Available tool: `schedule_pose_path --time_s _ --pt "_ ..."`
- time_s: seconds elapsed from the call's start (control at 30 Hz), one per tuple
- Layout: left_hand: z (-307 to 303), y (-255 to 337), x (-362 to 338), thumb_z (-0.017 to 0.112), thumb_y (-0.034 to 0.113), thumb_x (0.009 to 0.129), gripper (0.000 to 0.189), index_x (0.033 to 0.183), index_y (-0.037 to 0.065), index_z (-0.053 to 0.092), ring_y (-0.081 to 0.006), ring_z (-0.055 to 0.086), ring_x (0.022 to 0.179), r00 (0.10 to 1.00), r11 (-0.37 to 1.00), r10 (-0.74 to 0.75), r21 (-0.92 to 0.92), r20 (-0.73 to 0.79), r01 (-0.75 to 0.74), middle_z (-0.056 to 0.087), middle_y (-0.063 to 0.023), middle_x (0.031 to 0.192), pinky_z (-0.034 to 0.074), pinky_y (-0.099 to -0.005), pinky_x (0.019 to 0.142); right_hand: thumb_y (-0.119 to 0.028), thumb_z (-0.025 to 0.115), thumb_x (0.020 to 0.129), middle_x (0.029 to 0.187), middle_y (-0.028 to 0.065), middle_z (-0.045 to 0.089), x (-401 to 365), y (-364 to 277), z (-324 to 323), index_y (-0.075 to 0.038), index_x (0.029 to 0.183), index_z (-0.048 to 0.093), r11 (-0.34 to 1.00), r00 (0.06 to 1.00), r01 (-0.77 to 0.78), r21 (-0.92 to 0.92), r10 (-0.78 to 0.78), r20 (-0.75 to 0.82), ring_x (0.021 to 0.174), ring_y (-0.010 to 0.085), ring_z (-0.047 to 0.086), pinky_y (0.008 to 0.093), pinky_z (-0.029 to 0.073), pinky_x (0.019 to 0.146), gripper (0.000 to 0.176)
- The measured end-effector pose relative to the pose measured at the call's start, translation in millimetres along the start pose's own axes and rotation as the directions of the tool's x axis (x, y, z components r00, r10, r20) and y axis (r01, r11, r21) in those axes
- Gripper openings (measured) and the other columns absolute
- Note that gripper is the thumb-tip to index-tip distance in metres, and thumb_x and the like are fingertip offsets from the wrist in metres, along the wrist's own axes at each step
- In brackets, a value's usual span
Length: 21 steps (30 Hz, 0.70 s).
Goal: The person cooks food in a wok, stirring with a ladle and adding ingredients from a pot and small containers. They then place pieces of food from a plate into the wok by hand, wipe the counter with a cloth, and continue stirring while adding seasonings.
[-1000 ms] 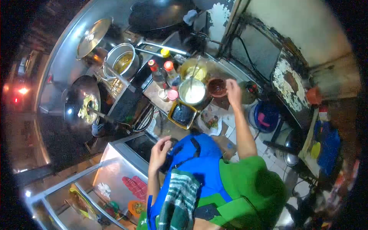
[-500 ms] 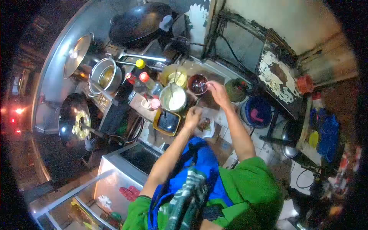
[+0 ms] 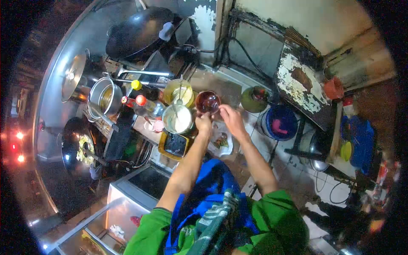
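Observation:
A dark reddish-brown bowl (image 3: 208, 102) is in front of me, its shiny inside facing up. My left hand (image 3: 204, 123) is closed at the bowl's near edge. At the right side of its rim, the fingers of my right hand (image 3: 231, 121) pinch together. A pot of white contents (image 3: 177, 119) with a utensil in it stands just left of my left hand. Behind that pot is a yellowish bowl (image 3: 174, 94), also with a utensil. Below the pot sits a yellow-rimmed tub (image 3: 162, 149) of dark liquid.
Bottles with red caps (image 3: 141, 100) and a yellow cap stand left of the bowls. Farther left are a metal pot (image 3: 94, 98) and a wok (image 3: 68, 140) with food. To the right stand a green container (image 3: 254, 102) and a blue bucket (image 3: 265, 123). A white tray (image 3: 229, 146) lies below my hands.
My left hand has moved up to the bowl's near edge. My right hand has shifted lower along the bowl's right side. The whole view has shifted slightly.

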State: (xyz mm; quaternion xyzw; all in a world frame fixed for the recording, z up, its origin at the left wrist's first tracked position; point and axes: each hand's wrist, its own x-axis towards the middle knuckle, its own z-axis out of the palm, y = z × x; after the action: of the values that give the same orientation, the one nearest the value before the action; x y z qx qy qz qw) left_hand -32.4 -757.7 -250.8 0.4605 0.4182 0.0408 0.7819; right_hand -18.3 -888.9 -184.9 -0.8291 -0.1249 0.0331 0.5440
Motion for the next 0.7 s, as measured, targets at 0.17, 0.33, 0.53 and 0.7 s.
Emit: schedule_pose_path --time_s 0.17,0.33,0.53,0.7 --pt "-2 24 -61 0.065 0.003 0.089 0.039 0.121 0.005 0.042 -0.0129 0.058 0.073 0.967 0.979 0.202 -0.047 0.158 -0.197 0.054 -0.0047 0.093 0.053 -0.0269 0.065 -0.01 0.057 0.098 0.1 0.0199 0.069 -30 -46 -28 -0.001 0.112 0.065 0.997 0.99 0.076 -0.016 -0.078 -0.118 0.09 0.0357 0.068 0.0399 0.053 0.077 0.019" --pt "-15 62 -113 0.063 0.005 0.095 0.037 0.125 0.009 0.042 -0.0161 0.061 0.087 0.948 0.969 0.224 -0.154 0.225 -0.193 0.058 -0.0072 0.104 0.057 -0.0306 0.074 -0.009 0.056 0.099 0.094 0.0138 0.07 -54 -101 -52 -0.001 0.114 0.067 0.965 0.971 0.168 -0.199 -0.197 -0.133 0.081 0.0227 0.068 0.0331 0.054 0.075 0.021" --pt "-73 140 -163 0.067 0.009 0.094 0.045 0.127 0.01 0.038 -0.0205 0.066 0.092 0.927 0.938 0.339 -0.131 0.157 -0.321 0.059 -0.0092 0.106 0.059 -0.0349 0.078 -0.012 0.054 0.101 0.084 0.0047 0.065 -64 -145 -17 0.0 0.114 0.064 0.889 0.999 -0.016 0.457 0.036 -0.037 0.07 0.0106 0.06 0.0247 0.051 0.066 0.02" --pt "-135 178 -182 0.067 0.008 0.094 0.04 0.121 0.009 0.038 -0.021 0.066 0.088 0.858 0.851 0.513 -0.114 -0.031 -0.513 0.054 -0.0107 0.111 0.059 -0.032 0.078 -0.018 0.053 0.101 0.082 0.0054 0.064 -46 -181 46 0.004 0.11 0.062 0.703 0.99 -0.112 0.703 0.017 0.141 0.067 0.01 0.058 0.023 0.047 0.065 0.025"
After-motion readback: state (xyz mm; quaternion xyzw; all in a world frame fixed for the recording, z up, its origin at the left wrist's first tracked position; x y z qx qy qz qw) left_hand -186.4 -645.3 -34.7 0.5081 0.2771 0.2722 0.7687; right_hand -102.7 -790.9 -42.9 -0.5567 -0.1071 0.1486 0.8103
